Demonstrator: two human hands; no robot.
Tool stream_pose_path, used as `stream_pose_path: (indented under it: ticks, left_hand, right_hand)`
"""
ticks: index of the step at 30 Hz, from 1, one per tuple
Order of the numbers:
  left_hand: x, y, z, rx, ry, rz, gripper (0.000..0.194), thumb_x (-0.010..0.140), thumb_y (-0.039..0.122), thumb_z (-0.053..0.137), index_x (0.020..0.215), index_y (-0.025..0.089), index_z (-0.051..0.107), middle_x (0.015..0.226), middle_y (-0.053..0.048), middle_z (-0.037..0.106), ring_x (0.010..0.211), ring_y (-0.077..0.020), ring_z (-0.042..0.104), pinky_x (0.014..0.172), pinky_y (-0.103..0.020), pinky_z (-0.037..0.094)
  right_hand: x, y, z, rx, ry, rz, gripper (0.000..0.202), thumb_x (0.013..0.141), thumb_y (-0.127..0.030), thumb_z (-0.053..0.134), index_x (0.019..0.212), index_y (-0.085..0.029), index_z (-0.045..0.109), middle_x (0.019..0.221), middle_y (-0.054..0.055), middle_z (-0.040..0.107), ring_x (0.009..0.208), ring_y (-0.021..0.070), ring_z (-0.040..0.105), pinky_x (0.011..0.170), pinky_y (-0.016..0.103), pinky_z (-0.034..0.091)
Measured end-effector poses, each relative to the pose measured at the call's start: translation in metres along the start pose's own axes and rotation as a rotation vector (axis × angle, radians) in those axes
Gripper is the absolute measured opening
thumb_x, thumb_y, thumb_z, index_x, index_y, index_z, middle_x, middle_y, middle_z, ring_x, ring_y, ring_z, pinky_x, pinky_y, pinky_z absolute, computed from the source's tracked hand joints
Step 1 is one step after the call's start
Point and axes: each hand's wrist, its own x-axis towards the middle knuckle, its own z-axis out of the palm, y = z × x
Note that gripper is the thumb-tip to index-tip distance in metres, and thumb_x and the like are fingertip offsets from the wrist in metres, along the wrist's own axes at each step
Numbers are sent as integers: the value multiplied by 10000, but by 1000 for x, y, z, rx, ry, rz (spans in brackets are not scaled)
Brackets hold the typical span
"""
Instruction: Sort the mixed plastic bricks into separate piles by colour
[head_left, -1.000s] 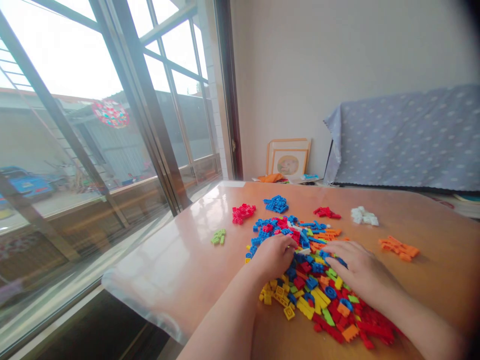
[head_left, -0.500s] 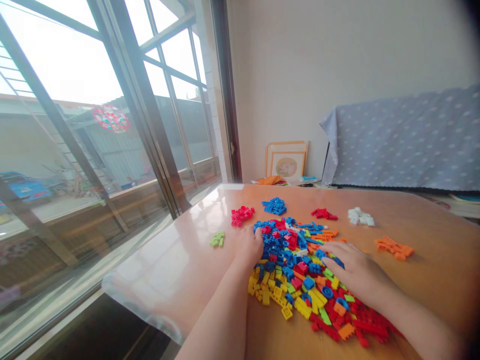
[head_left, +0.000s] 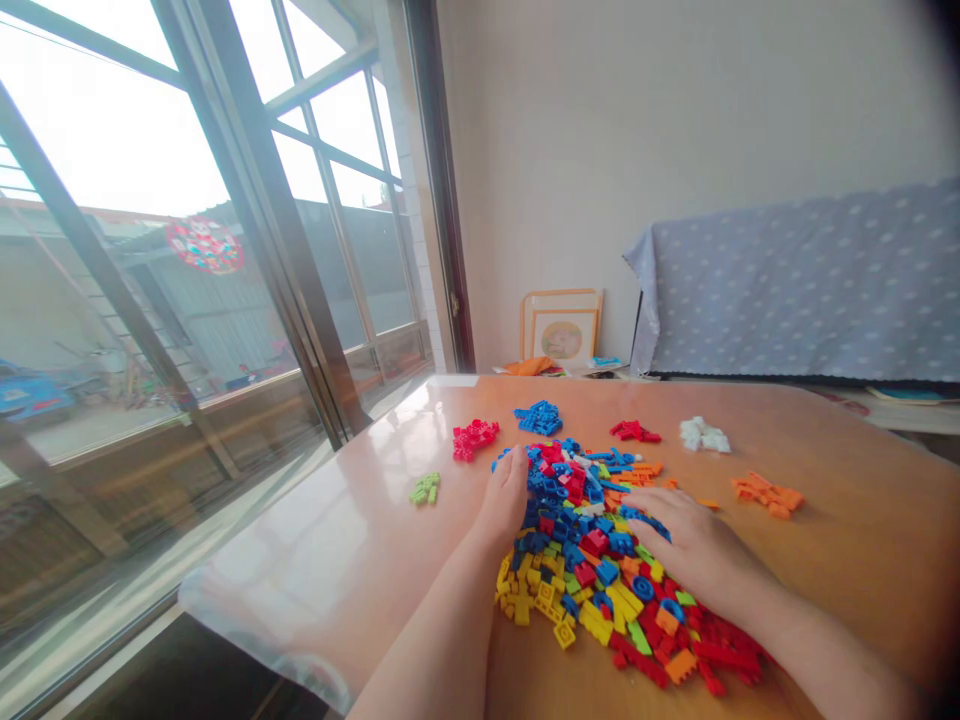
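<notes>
A mixed heap of toy building bricks in blue, yellow, red, orange and green spreads over the table in front of me. My left hand stands on edge against the heap's left side, beside the blue bricks, its fingers extended and partly hidden behind the thumb side. On the opposite side, my right hand rests low over the bricks with fingers stretched out and thumb apart. Neither hand shows a brick in its grasp. Some blue bricks lie under and beside the right fingers.
Small sorted piles surround the heap: light green bricks, pinkish-red bricks, blue bricks, red bricks, white bricks and orange bricks. A window borders the table on the left.
The view has shifted slightly, moving the scene leftward. My left hand has turned more upright along the heap. The right hand stays over the right side of the bricks.
</notes>
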Motion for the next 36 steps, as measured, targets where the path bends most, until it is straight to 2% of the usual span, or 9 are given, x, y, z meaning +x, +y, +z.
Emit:
stream_pose_path:
  ticks: [3,6,9,13,17,21,27,31,36]
  left_hand:
    - [-4,10,-1,-55,-10,-33,601,1070,544,190,1300,219,640,1416,-69,640,1337,-235,563,1127,-350,446]
    - [-7,17,0,-1,-78,18,549,1067,516,251,1412,240,575,1513,-48,562,1428,-208,485,1202,-342,367]
    - [-8,17,7,106,-180,93,521,1033,551,341,1395,285,604,1482,-9,596,1401,-209,516,1191,-346,393]
    - [-5,8,18,302,-293,196,639,894,713,518,1359,301,667,1528,-34,549,1424,-290,487,1199,-406,393]
    - [0,6,25,478,-389,237,777,753,783,639,1371,312,669,1560,-67,506,1458,-375,427,1219,-496,345]
    - [6,13,27,567,-437,232,782,733,726,683,1395,311,648,1575,-88,482,1469,-397,405,1216,-531,329]
    - [21,15,34,626,-500,199,676,769,576,694,1384,300,647,1607,-95,436,1489,-356,387,1193,-508,364]
    - [32,5,41,572,-480,257,535,754,448,728,1271,313,706,1526,-70,549,1424,-331,477,1164,-442,419]
    - [38,-8,49,550,-425,362,325,839,393,639,1129,285,739,1405,-64,641,1331,-299,563,1084,-388,488]
  right_hand:
    - [2,-1,1,21,-9,9,338,980,-367,500,1213,-241,710,1267,94,707,1182,276,648,1069,506,504]
    - [5,-6,-1,40,-20,19,321,958,-333,522,1197,-249,720,1263,89,706,1188,271,636,1062,482,495]
    - [8,-16,-8,61,-24,43,296,941,-286,537,1164,-258,729,1232,79,714,1163,260,634,1047,445,486]
    - [10,-30,-14,80,10,77,255,926,-246,548,1100,-268,733,1160,55,720,1115,243,626,1020,393,466]
    - [11,-32,-11,79,12,73,226,883,-199,572,1029,-275,727,1082,21,722,1057,226,618,963,353,458]
    - [14,-27,-5,62,-8,64,245,846,-194,595,1037,-273,726,1082,18,727,1057,228,617,960,348,445]
    - [20,-14,7,27,-39,65,277,783,-207,633,1036,-262,731,1105,36,734,1064,253,625,951,362,453]
    - [23,-4,15,5,-52,42,274,767,-240,656,1031,-269,726,1094,29,730,1059,257,621,944,361,453]
    - [24,-3,14,-20,-82,47,266,780,-262,654,1037,-267,721,1094,33,721,1061,251,615,935,346,451]
